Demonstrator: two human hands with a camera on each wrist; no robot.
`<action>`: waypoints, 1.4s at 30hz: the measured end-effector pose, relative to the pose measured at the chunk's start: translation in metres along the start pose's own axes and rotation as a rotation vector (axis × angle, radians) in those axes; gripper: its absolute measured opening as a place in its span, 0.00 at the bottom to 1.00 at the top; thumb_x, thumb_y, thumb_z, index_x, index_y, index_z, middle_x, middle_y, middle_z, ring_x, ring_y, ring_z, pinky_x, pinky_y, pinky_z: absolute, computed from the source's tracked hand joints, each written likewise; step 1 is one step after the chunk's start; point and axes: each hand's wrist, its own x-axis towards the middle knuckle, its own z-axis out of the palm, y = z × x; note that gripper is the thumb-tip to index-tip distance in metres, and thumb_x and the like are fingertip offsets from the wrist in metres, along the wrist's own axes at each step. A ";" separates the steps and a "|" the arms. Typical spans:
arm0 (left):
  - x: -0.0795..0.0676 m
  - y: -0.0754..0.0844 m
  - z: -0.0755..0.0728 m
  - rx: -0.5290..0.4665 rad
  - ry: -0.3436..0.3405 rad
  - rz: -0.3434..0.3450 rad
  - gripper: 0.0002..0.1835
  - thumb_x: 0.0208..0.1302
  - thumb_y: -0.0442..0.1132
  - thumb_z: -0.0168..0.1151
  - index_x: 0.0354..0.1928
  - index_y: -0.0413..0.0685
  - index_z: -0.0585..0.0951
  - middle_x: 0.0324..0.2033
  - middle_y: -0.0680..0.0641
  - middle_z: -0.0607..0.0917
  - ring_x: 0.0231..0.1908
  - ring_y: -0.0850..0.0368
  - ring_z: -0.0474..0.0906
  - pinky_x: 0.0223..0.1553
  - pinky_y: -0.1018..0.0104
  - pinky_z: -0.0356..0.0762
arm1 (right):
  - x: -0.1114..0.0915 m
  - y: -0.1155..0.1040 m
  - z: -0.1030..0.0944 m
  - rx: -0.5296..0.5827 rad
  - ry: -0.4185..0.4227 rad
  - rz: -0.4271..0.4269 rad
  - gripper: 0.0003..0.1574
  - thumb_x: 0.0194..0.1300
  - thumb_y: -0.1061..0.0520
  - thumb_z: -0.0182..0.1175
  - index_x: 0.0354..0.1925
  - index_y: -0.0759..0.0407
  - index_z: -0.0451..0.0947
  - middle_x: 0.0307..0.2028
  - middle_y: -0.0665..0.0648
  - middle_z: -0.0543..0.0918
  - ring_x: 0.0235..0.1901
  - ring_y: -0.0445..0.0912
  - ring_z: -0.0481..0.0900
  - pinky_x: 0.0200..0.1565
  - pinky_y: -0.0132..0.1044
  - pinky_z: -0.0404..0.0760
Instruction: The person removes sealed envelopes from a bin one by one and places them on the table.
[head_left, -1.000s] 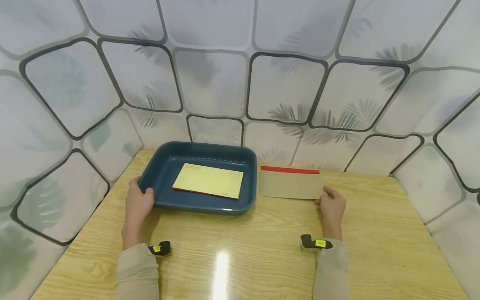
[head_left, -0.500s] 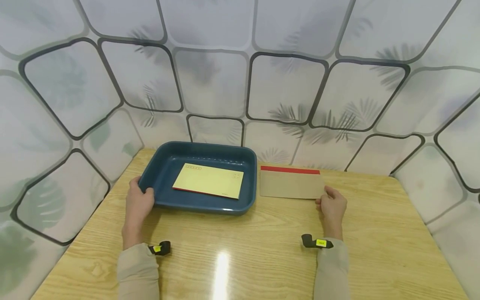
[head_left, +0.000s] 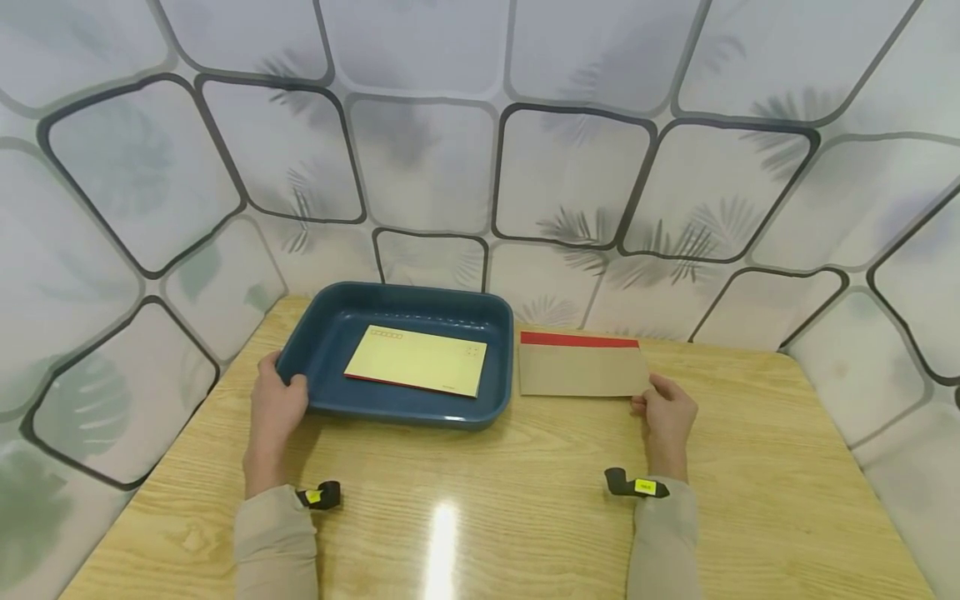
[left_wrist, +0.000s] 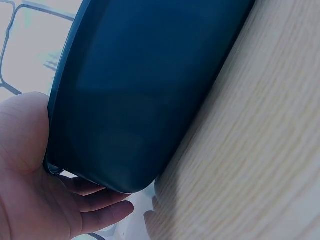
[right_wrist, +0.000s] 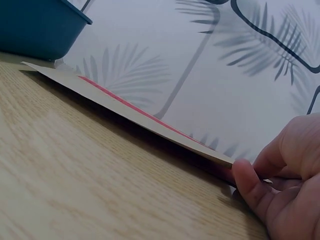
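Observation:
My left hand (head_left: 277, 404) grips the left front corner of a dark blue tray (head_left: 397, 415), thumb at the rim. In the left wrist view its fingers (left_wrist: 102, 217) lie along the tray's outer side. Inside the tray lies a pale yellow envelope (head_left: 416, 360) with a row of small printed boxes and a red lower edge. Right of the tray, my right hand (head_left: 669, 417) pinches the near right corner of a brown envelope (head_left: 581, 371) with a red strip along its far edge. In the right wrist view this brown envelope slants just above the table, thumb and fingers at its corner.
The wooden table (head_left: 525, 517) carries a bright light reflection near its front middle. A patterned wall covering (head_left: 427, 167) rises right behind the tray and along both sides. Each wrist wears a small black camera (head_left: 636, 485) on a strap.
My right hand has shifted slightly to the right, and the near edge of the brown envelope sits a little differently. The left hand and the tray have stayed in place.

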 end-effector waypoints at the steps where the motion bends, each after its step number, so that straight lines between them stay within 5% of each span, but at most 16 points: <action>1: 0.000 0.000 0.000 -0.001 0.001 0.000 0.35 0.70 0.38 0.38 0.77 0.36 0.46 0.70 0.24 0.58 0.69 0.29 0.58 0.66 0.35 0.58 | 0.000 0.000 0.000 -0.006 -0.002 0.004 0.30 0.66 0.72 0.47 0.67 0.70 0.69 0.54 0.66 0.75 0.21 0.33 0.79 0.26 0.24 0.80; 17: -0.001 -0.001 0.001 0.001 0.000 0.006 0.35 0.71 0.38 0.38 0.77 0.36 0.45 0.70 0.24 0.58 0.68 0.29 0.59 0.65 0.36 0.60 | -0.006 -0.005 -0.001 0.083 -0.003 0.048 0.30 0.68 0.72 0.48 0.68 0.69 0.67 0.53 0.63 0.73 0.23 0.34 0.80 0.28 0.25 0.81; 42: -0.001 0.000 0.000 -0.009 -0.007 0.004 0.35 0.70 0.38 0.38 0.76 0.36 0.46 0.70 0.24 0.57 0.69 0.29 0.58 0.65 0.35 0.59 | -0.009 -0.003 0.001 0.015 0.043 0.009 0.28 0.64 0.71 0.50 0.63 0.72 0.72 0.38 0.59 0.79 0.21 0.36 0.81 0.25 0.27 0.81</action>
